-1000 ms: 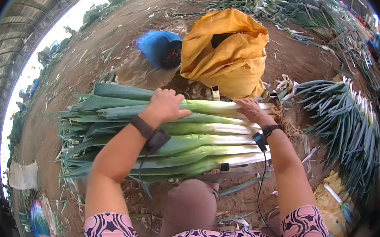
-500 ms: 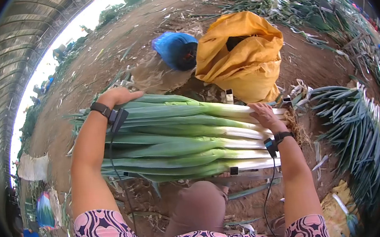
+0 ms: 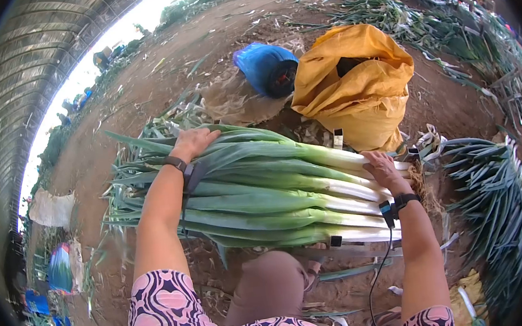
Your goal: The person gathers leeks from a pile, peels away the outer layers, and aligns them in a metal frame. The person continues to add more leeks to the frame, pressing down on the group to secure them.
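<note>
A thick row of leeks [image 3: 258, 195] lies crosswise in front of me, green leaves to the left and white stems to the right. My left hand [image 3: 195, 142] is closed over leaves at the far edge of the row, its fingertips pointing right. Long loose leaves stick out left beyond that wrist. Around the white stems on the far side, close to the roots [image 3: 418, 179], curl the fingers of my right hand [image 3: 384, 169]. Each wrist wears a dark strap; a cable hangs from the right one. The undersides of both hands are hidden.
Behind the leeks stand an open orange sack [image 3: 354, 85] and a blue plastic bag [image 3: 264, 67]. Another pile of leeks [image 3: 497, 203] lies at the right. Dark square-ended frame posts [image 3: 336, 241] show beside the row. Leaf scraps litter the dirt floor.
The view has shifted, so the whole scene sits further right and lower. My left hand has moved slightly right along the leaves, and more leaf ends show left of it.
</note>
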`<action>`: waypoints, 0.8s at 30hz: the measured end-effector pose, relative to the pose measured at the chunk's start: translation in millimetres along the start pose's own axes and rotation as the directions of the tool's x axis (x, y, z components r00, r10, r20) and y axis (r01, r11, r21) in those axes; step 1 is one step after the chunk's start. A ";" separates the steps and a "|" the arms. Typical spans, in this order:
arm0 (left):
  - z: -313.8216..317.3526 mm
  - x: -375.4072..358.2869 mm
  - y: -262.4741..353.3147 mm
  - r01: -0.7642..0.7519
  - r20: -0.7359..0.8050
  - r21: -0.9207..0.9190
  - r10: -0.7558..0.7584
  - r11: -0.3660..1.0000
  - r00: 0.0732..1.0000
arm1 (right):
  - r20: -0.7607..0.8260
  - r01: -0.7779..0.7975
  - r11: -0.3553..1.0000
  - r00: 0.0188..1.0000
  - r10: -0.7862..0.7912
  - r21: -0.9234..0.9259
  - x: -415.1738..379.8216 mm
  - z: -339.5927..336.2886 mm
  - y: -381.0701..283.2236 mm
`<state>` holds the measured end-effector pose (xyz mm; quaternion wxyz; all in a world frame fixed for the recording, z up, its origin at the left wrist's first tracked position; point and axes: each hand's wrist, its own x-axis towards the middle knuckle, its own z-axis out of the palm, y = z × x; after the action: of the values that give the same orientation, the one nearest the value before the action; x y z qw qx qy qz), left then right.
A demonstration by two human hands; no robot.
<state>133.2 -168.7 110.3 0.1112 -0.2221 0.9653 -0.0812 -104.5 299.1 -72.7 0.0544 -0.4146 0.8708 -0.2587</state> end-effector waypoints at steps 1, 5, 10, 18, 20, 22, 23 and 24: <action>8.7 7.5 -1.1 0.034 -0.113 0.022 -0.031 0.999 0.993 | -0.003 0.003 1.000 1.000 -0.003 -0.005 1.3 0.5 0.6; 23.9 16.2 -5.8 0.010 -0.422 0.156 0.057 0.988 0.905 | 0.026 -0.013 1.000 1.000 0.014 -0.020 2.4 4.8 2.6; 48.2 25.7 -20.3 -0.030 -0.365 -0.116 -0.014 0.993 0.931 | 0.018 0.025 0.999 1.000 -0.024 -0.035 2.8 5.2 6.6; 50.1 22.7 -17.3 0.010 -0.059 0.003 -0.009 1.000 0.998 | 0.076 -0.023 0.997 0.997 0.029 -0.072 4.6 8.5 6.7; 85.8 51.7 -32.7 -0.016 -0.073 0.033 0.019 0.999 0.997 | 0.102 -0.024 0.998 0.994 0.030 -0.058 6.2 2.5 3.6; 93.8 67.5 -36.8 -0.009 -0.024 0.034 0.010 0.999 1.000 | 0.110 -0.047 0.996 0.992 0.056 -0.081 6.0 1.4 3.1; 91.7 71.5 -38.1 -0.004 -0.007 0.040 0.004 0.999 1.000 | 0.111 -0.050 0.995 0.992 0.060 -0.086 7.0 0.9 3.7; 90.1 71.4 -39.6 0.004 0.016 0.050 -0.005 0.999 1.000 | 0.116 -0.051 0.995 0.991 0.061 -0.085 6.2 1.6 3.1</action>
<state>109.4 -245.4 18.9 0.1245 -0.2222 0.9614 -0.1036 -110.2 295.4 -74.8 0.0961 -0.4063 0.8873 -0.1960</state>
